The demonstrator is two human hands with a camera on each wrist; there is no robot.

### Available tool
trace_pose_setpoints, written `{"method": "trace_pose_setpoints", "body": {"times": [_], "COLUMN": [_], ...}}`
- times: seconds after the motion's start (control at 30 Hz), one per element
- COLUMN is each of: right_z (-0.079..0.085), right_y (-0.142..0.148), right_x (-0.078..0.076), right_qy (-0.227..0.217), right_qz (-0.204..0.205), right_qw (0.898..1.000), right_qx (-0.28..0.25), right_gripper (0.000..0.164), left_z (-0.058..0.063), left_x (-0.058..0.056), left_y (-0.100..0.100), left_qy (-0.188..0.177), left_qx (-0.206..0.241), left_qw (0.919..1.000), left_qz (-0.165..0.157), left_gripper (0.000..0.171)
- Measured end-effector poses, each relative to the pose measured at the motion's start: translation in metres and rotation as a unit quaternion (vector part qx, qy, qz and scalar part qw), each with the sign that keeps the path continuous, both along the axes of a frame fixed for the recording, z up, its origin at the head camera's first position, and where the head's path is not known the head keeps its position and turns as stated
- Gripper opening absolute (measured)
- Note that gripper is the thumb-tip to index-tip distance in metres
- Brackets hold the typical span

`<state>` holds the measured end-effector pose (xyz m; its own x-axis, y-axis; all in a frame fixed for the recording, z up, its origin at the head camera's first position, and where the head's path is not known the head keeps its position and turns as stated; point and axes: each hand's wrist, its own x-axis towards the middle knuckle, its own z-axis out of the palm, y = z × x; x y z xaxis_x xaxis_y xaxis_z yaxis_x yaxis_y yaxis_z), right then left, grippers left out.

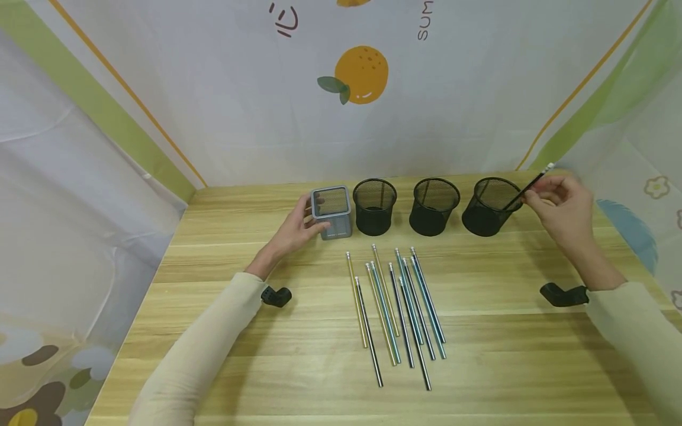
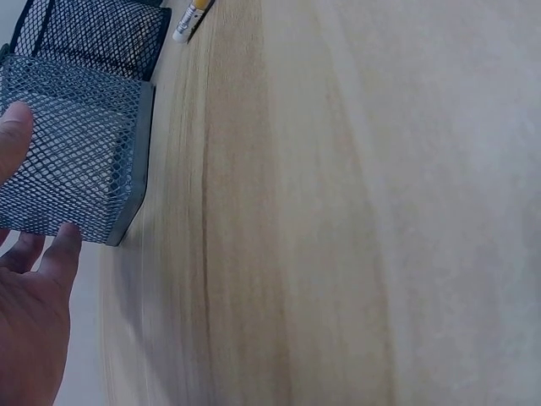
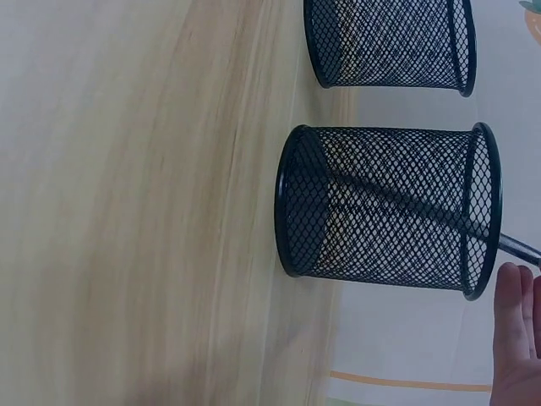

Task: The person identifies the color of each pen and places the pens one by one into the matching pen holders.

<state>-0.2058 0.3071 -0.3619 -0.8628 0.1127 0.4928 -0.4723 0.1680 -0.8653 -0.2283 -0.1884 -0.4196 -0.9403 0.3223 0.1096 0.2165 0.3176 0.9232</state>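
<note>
My left hand (image 1: 295, 231) holds the grey square mesh pen holder (image 1: 337, 227) at its left side. In the left wrist view its thumb lies against the mesh wall (image 2: 72, 161), with other fingers at the lower edge. At the far right, my right hand (image 1: 567, 207) pinches a black pencil (image 1: 534, 180) near its white-tipped upper end. The pencil slants down into the rightmost round black mesh pen holder (image 1: 481, 220); through the mesh in the right wrist view, its shaft (image 3: 397, 199) reaches toward the bottom.
Two more round black mesh pen holders, one at left (image 1: 374, 220) and one in the middle (image 1: 428, 221), stand in the row. Several gold, blue and black pencils (image 1: 385, 307) lie on the wooden table (image 1: 495, 355) in front. A printed curtain (image 1: 240, 106) hangs behind.
</note>
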Motion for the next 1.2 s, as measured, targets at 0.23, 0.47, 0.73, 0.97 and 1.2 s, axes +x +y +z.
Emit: {"method": "trace_pose_setpoints", "body": {"times": [0.23, 0.47, 0.73, 0.97, 1.2], "right_z": [-0.012, -0.013, -0.015, -0.012, -0.014], "right_y": [0.011, 0.012, 0.004, -0.01, -0.026], "right_x": [-0.005, 0.0, 0.008, 0.019, 0.034], "right_qy": [-0.027, -0.046, -0.051, -0.056, -0.114], "right_qz": [0.008, 0.009, 0.049, 0.067, 0.102], "right_qw": [0.999, 0.999, 0.997, 0.996, 0.978], "right_qx": [-0.028, -0.018, -0.005, 0.029, 0.145], "right_gripper": [0.015, 0.013, 0.012, 0.009, 0.012], "left_z": [0.001, 0.001, 0.001, 0.001, 0.003], "left_x": [0.001, 0.001, 0.001, 0.001, 0.002], "left_y": [0.0, 0.0, 0.0, 0.001, 0.001], "left_qy": [0.001, 0.003, -0.003, -0.009, -0.006], "left_qx": [-0.002, -0.001, -0.001, -0.002, 0.002], "left_qw": [1.0, 1.0, 1.0, 1.0, 1.0], "left_qz": [0.0, -0.002, 0.0, 0.003, -0.001], "left_gripper": [0.07, 0.07, 0.071, 0.072, 0.072]}}
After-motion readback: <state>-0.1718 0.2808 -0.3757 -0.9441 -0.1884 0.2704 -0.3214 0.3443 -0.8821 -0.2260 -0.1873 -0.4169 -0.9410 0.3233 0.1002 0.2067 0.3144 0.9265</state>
